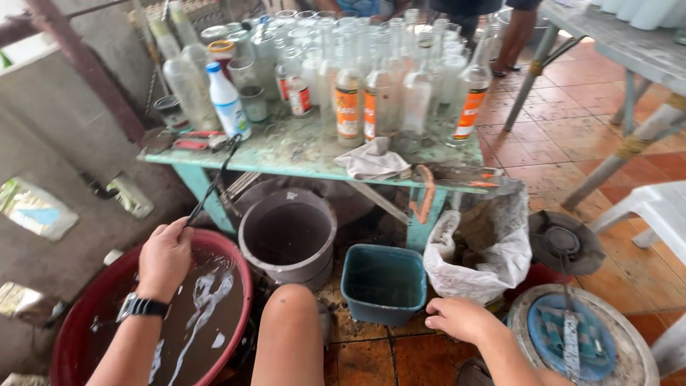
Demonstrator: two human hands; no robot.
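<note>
Brush rod (213, 180): the left hand (166, 256) gripped its lower end in a closed fist above the red basin (86, 314) of soapy water, wrist bent back, watch strap showing. The rod's tip reached the table edge (307, 170) near the crowded glass bottles (371, 86); a careless swing could probably topple one. The right hand (463, 319) rested beside the teal bin (384, 282), fingers loosely curled, holding nothing.
</note>
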